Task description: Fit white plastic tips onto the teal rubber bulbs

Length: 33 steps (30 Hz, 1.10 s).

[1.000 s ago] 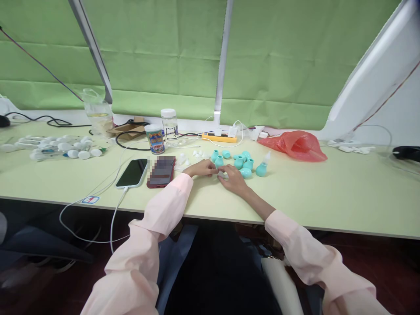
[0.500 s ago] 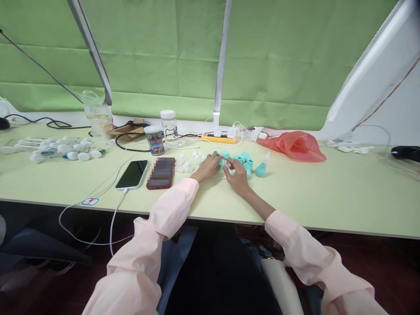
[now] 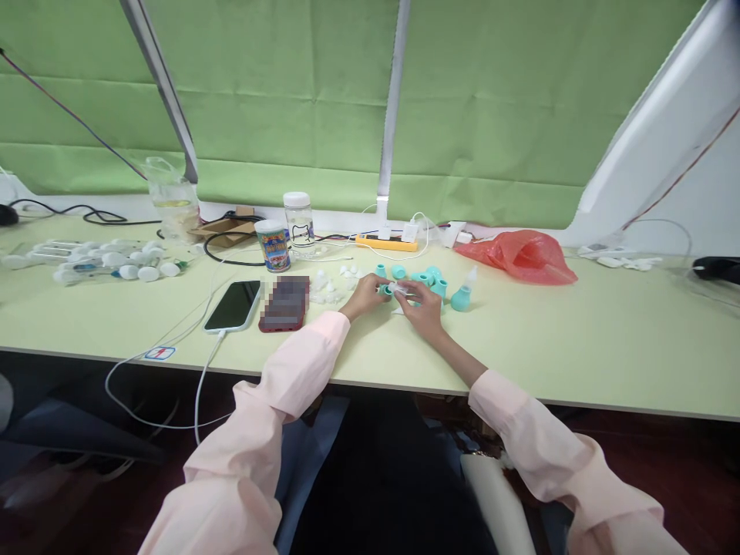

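Observation:
Around a small teal bulb (image 3: 385,290) the fingers of my left hand (image 3: 365,297) are closed, near the middle of the table. My right hand (image 3: 425,310) pinches a small clear-white piece (image 3: 398,287) beside that bulb; whether the two parts touch is too small to tell. Several loose teal bulbs (image 3: 433,276) lie just behind my hands. To the right stands a teal bulb with a clear pointed tip (image 3: 461,298). Small white parts (image 3: 327,287) are spread to the left of my left hand.
Two phones (image 3: 233,306) lie at the left, one with a white cable. Behind them are a patterned cup (image 3: 273,247), a clear jar (image 3: 298,223) and a yellow power strip (image 3: 386,243). A red plastic bag (image 3: 523,256) is back right; white-headed items (image 3: 124,260) lie far left.
My hands have come together, with the teal bulb now in my left fingers and the clear-white piece moved slightly left and up beside it. More of the loose bulbs behind shows.

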### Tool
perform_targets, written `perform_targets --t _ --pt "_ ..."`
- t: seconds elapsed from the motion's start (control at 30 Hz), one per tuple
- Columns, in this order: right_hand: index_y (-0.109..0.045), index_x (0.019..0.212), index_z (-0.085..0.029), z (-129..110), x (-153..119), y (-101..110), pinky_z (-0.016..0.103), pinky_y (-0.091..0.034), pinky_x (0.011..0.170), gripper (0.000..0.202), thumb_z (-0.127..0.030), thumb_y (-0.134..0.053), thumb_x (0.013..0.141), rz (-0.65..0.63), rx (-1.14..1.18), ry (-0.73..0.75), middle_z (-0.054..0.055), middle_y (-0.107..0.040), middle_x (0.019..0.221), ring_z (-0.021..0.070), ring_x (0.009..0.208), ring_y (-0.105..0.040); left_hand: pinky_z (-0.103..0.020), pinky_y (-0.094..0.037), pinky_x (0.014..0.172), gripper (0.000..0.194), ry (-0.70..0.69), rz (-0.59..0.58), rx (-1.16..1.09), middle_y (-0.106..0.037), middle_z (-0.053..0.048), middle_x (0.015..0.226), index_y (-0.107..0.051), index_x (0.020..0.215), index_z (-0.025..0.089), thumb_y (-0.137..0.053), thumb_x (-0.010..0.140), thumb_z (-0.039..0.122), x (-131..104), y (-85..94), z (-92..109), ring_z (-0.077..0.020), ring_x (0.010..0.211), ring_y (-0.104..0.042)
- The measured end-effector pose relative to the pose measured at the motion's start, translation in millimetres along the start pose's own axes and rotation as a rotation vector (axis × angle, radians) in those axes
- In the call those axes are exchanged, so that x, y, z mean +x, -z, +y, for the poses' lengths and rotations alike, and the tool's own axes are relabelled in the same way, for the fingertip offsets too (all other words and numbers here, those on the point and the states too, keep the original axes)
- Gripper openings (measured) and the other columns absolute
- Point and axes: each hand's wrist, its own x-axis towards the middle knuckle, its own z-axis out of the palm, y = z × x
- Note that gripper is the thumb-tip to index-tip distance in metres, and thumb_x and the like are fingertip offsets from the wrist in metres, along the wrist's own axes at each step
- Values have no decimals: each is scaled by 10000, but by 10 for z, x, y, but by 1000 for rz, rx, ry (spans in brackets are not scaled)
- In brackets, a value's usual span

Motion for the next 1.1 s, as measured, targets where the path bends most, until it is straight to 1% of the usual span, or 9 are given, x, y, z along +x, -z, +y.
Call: perform_targets --t 0.13,0.2,0.33,0.4,0.5,0.63,0.83,1.0,1.1 --pt "-617 846 -179 14 7 4 309 -518 606 236 -347 -538 701 5 -57 -37 51 -646 796 155 610 -596 -245 -399 767 326 -138 -35 -70 -604 -43 942 -586 985 162 -514 670 201 -23 0 9 -145 867 -523" --pt "-630 829 -178 10 16 6 308 -514 566 237 -351 -543 694 18 -80 -52 53 -651 779 148 553 -583 -242 -402 747 334 -147 -44 -51 -610 -48 929 -583 993 152 -510 674 223 -27 23 14 -140 824 -531" --pt "-641 818 -183 7 32 16 304 -519 568 232 -341 -564 667 27 -47 -50 60 -647 837 152 608 -587 -241 -408 708 418 -59 10 41 -615 -52 834 -589 978 122 -590 595 290 -22 106 2 -134 730 -528" --pt "-647 819 -174 17 36 21 301 -523 579 241 -328 -577 647 18 -7 -62 66 -644 849 162 665 -590 -236 -409 690 399 -38 5 44 -609 -46 797 -615 916 122 -615 560 301 -20 154 -6 -130 709 -523" --pt "-656 820 -162 29 38 27 296 -524 553 262 -320 -592 621 -40 37 -135 70 -647 842 164 658 -588 -225 -410 655 336 -26 -30 4 -595 -51 791 -645 819 122 -634 538 305 -23 225 -4 -123 694 -518" --pt "-661 830 -151 10 45 40 298 -523 537 292 -326 -610 602 -96 71 -211 64 -655 801 154 607 -583 -215 -409 657 298 -38 -77 -134 -592 -60 809 -647 755 104 -648 531 300 -35 297 -4 -125 727 -525" --pt "-662 809 -123 -28 98 88 319 -519 498 348 -351 -660 547 -212 217 -358 66 -661 721 157 489 -582 -212 -400 553 363 64 -201 -317 -585 -31 636 -640 748 65 -645 544 365 -42 361 -27 -100 586 -503" --pt "-666 783 -137 -14 108 104 338 -521 506 365 -390 -676 520 -244 287 -387 70 -667 729 166 486 -587 -215 -431 534 379 155 -288 -530 -565 -26 674 -599 819 82 -634 578 374 -88 390 54 -71 547 -501" --pt "-668 770 -129 -10 93 98 324 -513 488 364 -386 -684 513 -260 297 -375 70 -666 701 157 477 -579 -206 -429 481 409 192 -315 -579 -541 -23 661 -575 862 84 -634 587 381 -128 388 103 -57 516 -482"
